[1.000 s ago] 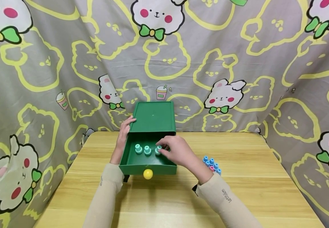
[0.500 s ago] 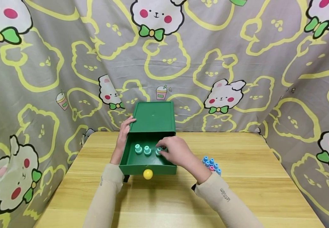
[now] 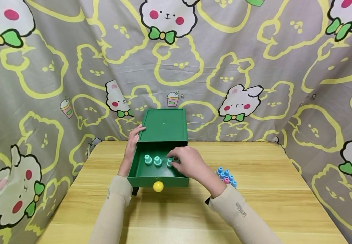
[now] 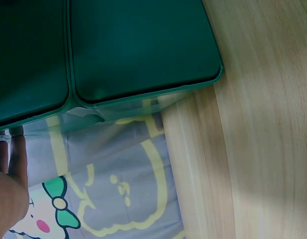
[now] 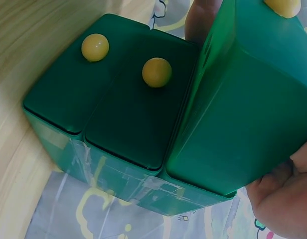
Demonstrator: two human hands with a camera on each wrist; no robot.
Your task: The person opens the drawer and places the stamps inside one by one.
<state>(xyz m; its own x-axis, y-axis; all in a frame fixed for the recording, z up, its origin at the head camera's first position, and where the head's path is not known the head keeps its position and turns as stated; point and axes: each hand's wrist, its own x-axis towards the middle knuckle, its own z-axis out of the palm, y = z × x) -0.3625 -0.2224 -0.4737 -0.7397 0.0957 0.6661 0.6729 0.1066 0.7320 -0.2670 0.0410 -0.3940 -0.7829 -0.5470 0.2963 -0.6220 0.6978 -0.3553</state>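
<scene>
Right hand (image 3: 191, 163) pinches teal peg (image 3: 169, 164) in open green drawer (image 3: 176, 182). Left hand (image 3: 131, 142) touches left edge of green cabinet (image 3: 164, 125).

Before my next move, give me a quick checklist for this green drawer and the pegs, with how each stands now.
1. Drawer pulled out: ok, it sticks out from the cabinet.
2. Left hand on the cabinet: ok, touching its left side.
3. Left teal peg and middle teal peg upright: ok.
4. Rightmost teal peg released: not ok, the right hand appears to pinch it.
5. Rightmost peg's base flat: cannot tell, fingers partly hide it.
6. Blue pegs outside the drawer: ok, on the table.
</scene>
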